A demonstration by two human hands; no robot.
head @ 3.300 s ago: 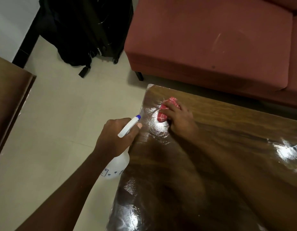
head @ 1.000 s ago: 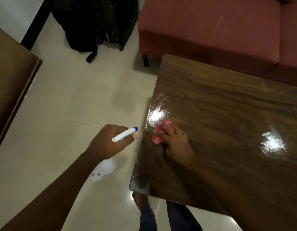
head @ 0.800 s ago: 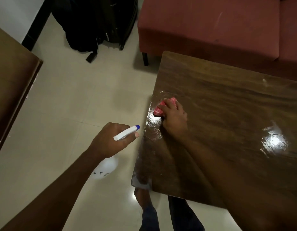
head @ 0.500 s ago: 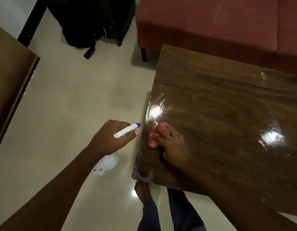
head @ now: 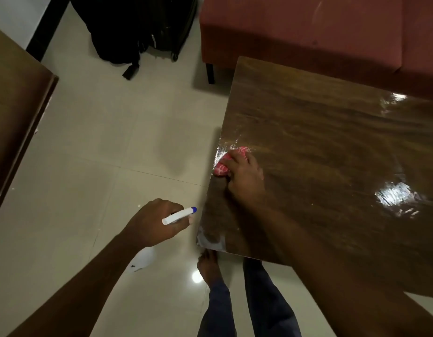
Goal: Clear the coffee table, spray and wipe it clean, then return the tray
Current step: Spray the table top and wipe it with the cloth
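The dark wooden coffee table (head: pixel 332 132) fills the right side, its top glossy and wet-looking. My right hand (head: pixel 244 176) presses a red-and-white cloth (head: pixel 222 166) flat against the table's left edge. My left hand (head: pixel 154 224) hangs over the floor just left of the table corner, gripping a white spray bottle (head: pixel 179 216) with a blue nozzle tip; the bottle's body (head: pixel 142 260) shows below my wrist. No tray is in view.
A red sofa (head: pixel 308 32) stands behind the table. A black bag and suitcase (head: pixel 137 27) sit on the tiled floor at the back. Another wooden piece of furniture (head: pixel 16 122) is at the left. My feet and legs (head: pixel 235 288) are at the table's near corner.
My right hand has kept rubbing the cloth back and forth along the table's left edge, now a little farther from me than half a second ago. The left hand with the bottle stays put.
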